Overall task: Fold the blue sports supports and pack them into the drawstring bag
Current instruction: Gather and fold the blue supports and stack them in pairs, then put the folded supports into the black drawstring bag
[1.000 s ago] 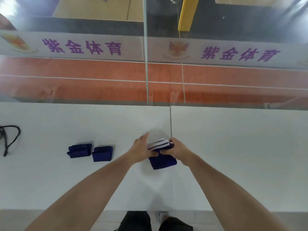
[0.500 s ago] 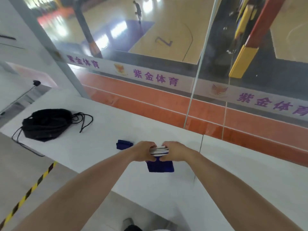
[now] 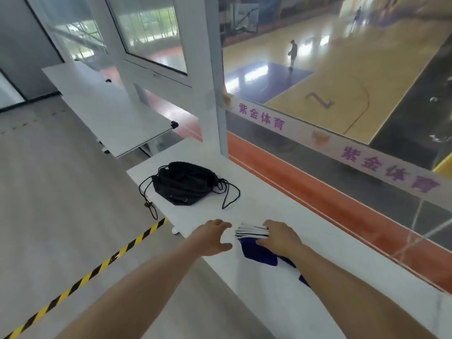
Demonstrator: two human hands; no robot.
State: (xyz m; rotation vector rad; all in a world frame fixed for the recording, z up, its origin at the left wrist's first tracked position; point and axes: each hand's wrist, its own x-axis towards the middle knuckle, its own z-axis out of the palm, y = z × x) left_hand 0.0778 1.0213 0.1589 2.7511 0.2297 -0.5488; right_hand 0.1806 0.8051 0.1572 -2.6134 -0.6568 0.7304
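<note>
So the blue support [image 3: 256,252] is at the near edge of the white table [image 3: 281,206]; can't tell if it's lying flat or lifted a bit. Its long axis runs along the table. The white end with dark stripes points left toward the drawstring bag [image 3: 183,185], and the blue part trails back under the right forearm. It looks folded, with layers stacked at the striped end. The right hand [image 3: 281,237] is on top, fingers clamped on that striped end. The left hand [image 3: 212,237] is just beside it, fingers apart, holding nothing. The bag is black and crumpled with its cords looping out, well apart from the support. The glass band [image 3: 389,167] reads 紫金体育 in purple, twice.
</note>
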